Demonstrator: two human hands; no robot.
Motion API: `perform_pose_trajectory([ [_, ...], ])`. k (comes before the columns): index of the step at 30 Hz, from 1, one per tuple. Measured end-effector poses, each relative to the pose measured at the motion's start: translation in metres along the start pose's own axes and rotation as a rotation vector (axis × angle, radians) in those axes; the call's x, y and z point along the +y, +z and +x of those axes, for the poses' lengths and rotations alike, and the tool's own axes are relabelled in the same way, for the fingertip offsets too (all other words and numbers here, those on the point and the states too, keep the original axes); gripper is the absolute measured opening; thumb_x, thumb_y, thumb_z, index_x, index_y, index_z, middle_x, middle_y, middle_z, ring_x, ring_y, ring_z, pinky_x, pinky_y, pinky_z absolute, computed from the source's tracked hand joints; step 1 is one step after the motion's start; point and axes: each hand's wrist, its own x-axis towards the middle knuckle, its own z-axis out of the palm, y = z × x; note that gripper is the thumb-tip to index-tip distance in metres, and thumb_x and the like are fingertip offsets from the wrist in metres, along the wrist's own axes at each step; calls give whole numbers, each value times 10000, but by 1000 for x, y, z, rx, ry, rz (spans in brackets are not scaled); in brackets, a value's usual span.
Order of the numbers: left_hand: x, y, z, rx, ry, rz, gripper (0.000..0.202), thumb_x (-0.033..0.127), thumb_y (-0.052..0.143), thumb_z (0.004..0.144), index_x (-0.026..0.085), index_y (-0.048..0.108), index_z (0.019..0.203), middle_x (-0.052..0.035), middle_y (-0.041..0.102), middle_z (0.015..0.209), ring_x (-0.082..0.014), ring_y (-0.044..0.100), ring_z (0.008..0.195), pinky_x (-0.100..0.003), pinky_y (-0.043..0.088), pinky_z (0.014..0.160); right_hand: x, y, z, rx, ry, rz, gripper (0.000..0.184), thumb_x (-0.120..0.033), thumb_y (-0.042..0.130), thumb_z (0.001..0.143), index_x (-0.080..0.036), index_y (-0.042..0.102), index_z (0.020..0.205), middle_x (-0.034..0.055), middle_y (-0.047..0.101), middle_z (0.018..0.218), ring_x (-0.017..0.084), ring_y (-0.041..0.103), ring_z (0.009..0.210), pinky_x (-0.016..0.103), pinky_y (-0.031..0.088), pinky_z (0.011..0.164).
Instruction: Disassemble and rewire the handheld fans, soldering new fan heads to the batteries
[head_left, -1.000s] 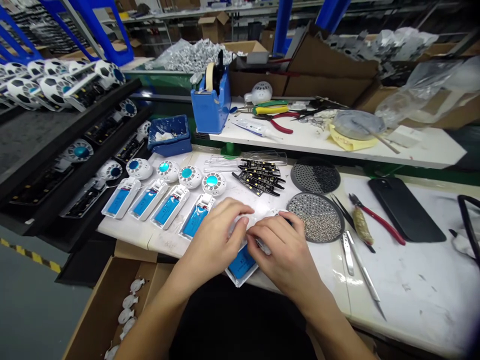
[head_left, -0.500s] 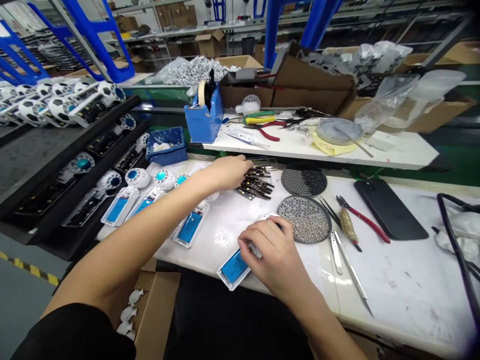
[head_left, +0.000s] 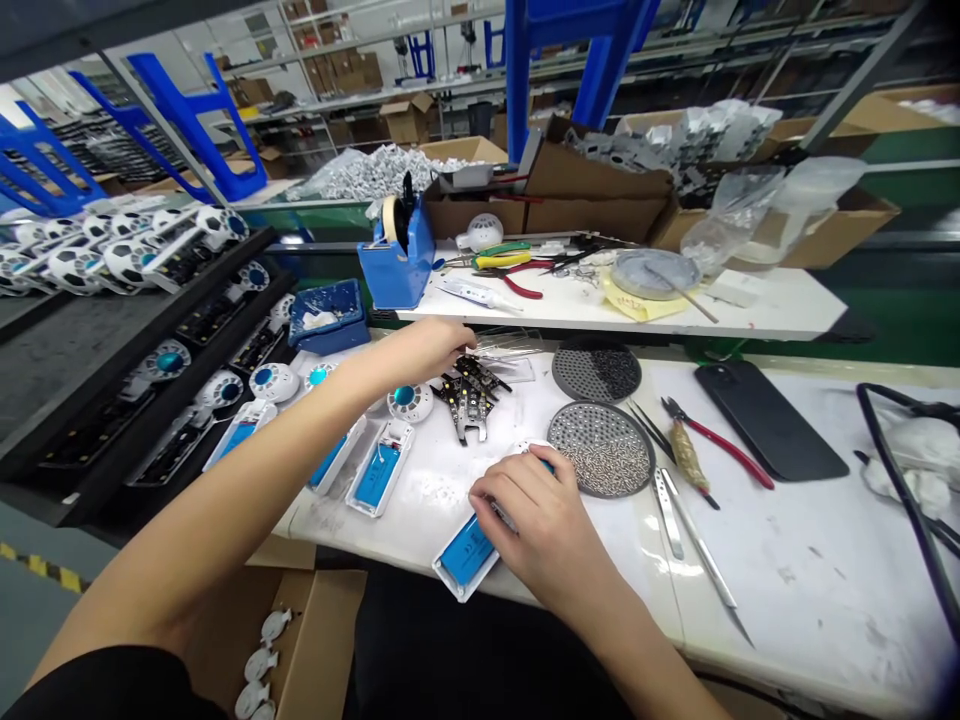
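Observation:
My left hand (head_left: pixel 429 352) reaches across the white bench, its fingertips at a bunch of black LED circuit strips (head_left: pixel 466 395). The strips lie in a loose, splayed heap. My right hand (head_left: pixel 525 522) rests lower down, over a white plastic tray with a blue pad (head_left: pixel 465 550) and gripping its near end. A small white part shows under my right fingers, mostly hidden. Beside the strips sit a white round housing with a teal centre (head_left: pixel 403 402) and further blue-padded trays (head_left: pixel 376 475).
Two round perforated trays holding metal beads (head_left: pixel 601 450) lie right of my right hand, then tweezers, a scalpel (head_left: pixel 701 555), red-handled pliers (head_left: pixel 720 438) and a black phone (head_left: pixel 765 420). A shelf (head_left: pixel 600 305) with a blue tape dispenser (head_left: pixel 395 250) stands behind. A cardboard box (head_left: pixel 315 625) sits below the bench edge.
My left hand has left the tray and stretched over to the black strips, which now lie splayed and shifted. My right hand stays on the tray. The view has tilted slightly.

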Motion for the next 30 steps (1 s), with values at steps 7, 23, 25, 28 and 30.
perform_pose_trajectory([
  [7,21,-17,-19,347,-33,-90,269,141,531,1023,155,784,1115,-103,768,1071,-262,707,1071,-402,555,994,0,0,1,11,-10,1,100,-149,601,1095,-211,614,1017,-20,683,977,173,634,938,439,302,1165],
  [23,161,65,-152,548,-282,-305,471,363,674,1084,167,501,1475,-32,736,965,-188,736,837,-287,582,784,0,-10,3,-48,14,37,83,-147,611,1007,-215,573,976,-28,665,962,178,631,954,434,308,1160],
  [25,161,77,-153,526,-301,-482,409,416,735,1042,195,581,1349,-48,736,1029,-198,738,929,-289,587,846,1,-9,2,-56,13,44,90,-130,606,978,-216,579,978,-27,667,977,179,632,968,433,299,1170],
  [28,158,88,-158,418,-220,-650,479,438,822,974,219,597,1336,-70,738,1166,-219,727,1052,-309,582,925,1,-9,1,-66,25,44,108,-111,598,949,-217,577,948,-35,664,972,174,632,972,438,290,1184],
  [30,155,93,-162,357,-179,-707,569,403,823,978,221,544,1440,-83,730,1231,-222,723,1091,-315,576,954,0,-10,1,-69,27,42,103,-121,609,961,-216,578,940,-37,667,974,170,638,982,437,285,1193],
])
